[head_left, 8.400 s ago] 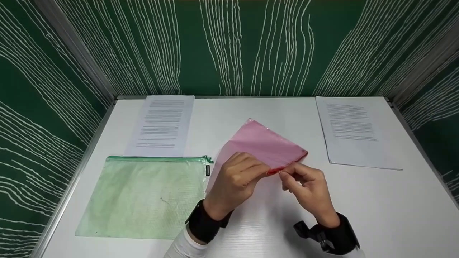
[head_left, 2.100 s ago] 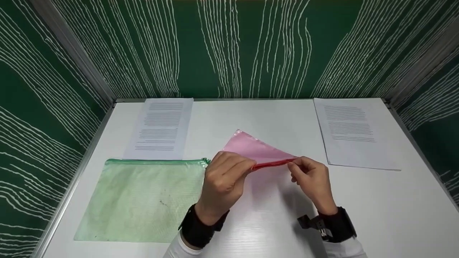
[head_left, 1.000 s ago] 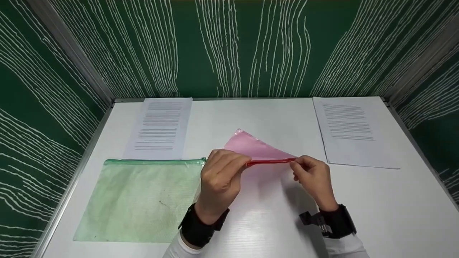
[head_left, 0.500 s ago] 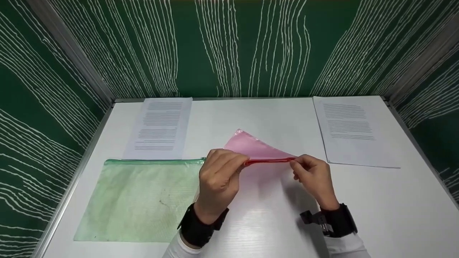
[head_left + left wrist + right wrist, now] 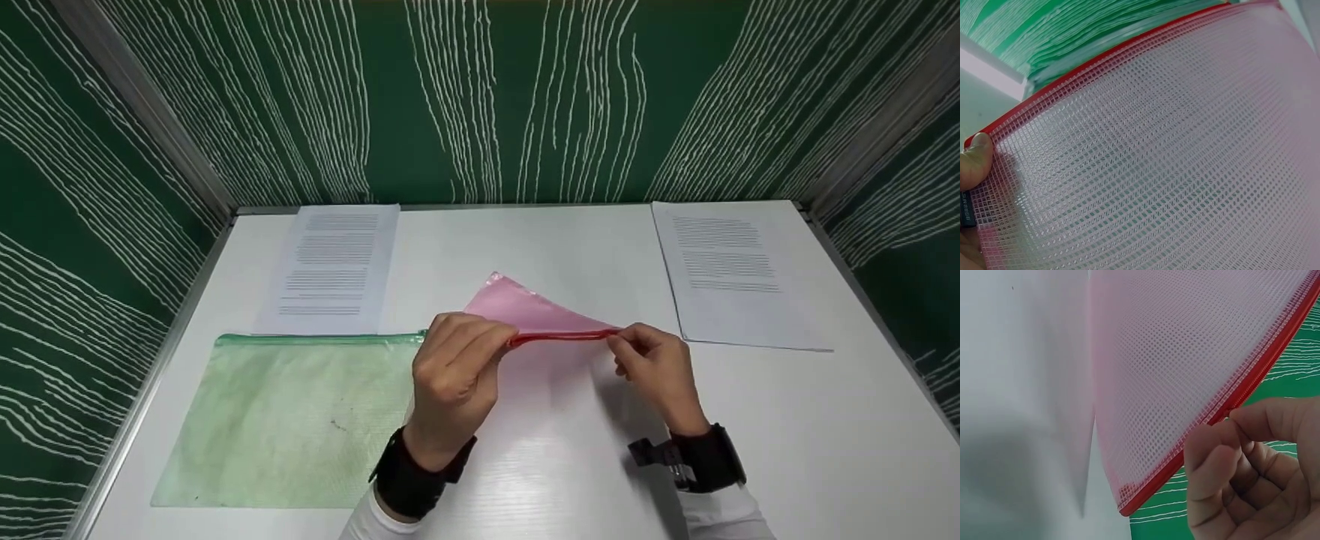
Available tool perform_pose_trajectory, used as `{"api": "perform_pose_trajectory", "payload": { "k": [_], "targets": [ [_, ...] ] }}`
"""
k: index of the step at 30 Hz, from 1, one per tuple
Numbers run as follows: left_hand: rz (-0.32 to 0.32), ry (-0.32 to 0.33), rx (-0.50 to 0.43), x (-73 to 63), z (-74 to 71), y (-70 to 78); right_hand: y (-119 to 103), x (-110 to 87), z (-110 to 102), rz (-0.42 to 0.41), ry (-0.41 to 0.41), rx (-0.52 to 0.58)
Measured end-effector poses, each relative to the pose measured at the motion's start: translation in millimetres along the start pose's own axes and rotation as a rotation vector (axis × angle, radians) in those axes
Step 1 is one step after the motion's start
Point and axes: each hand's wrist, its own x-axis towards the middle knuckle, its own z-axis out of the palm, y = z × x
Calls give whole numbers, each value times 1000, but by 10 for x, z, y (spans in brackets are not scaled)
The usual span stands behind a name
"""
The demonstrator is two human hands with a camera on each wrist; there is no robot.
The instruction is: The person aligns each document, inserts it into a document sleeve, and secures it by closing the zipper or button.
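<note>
Pink mesh pouch (image 5: 517, 307): strung between your two hands over the middle of the white surface (image 5: 825, 427), one corner pointing at the far edge. Red zipper strip (image 5: 562, 336) stretched nearly straight from hand to hand, roughly parallel to the far edge.

Your left hand (image 5: 454, 375): pinching the pouch at one end of the zipper strip. Left wrist view has the thumb on the mesh just below the red strip, black tag (image 5: 967, 209) just beneath it.

Your right hand (image 5: 660, 371): fingertips pinched at the zipper strip. Right wrist view puts the grip a little in from a pouch corner; that corner runs on past your fingers.

Green pouch (image 5: 277, 420): flat toward the near left corner of the surface, right side partly behind your left hand. Printed sheet (image 5: 330, 262) at the far edge, left part. Printed papers (image 5: 731, 285) near the far right corner.
</note>
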Motion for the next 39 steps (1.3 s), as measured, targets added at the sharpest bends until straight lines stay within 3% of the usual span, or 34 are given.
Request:
{"api": "perform_pose_trajectory", "payload": {
  "k": [3, 10, 21, 32, 39],
  "targets": [
    [3, 7, 2, -1, -2, 2, -60, -22, -13, 17, -1, 5],
    [2, 19, 1, 5, -11, 12, 289, 86, -2, 37, 7, -25],
    [1, 32, 0, 17, -24, 0, 274, 82, -27, -13, 1, 17],
    [19, 31, 24, 11, -22, 13, 323, 102, -33, 31, 10, 2],
    [-1, 30, 18, 5, -35, 7, 321, 101, -41, 43, 14, 3]
  ]
}}
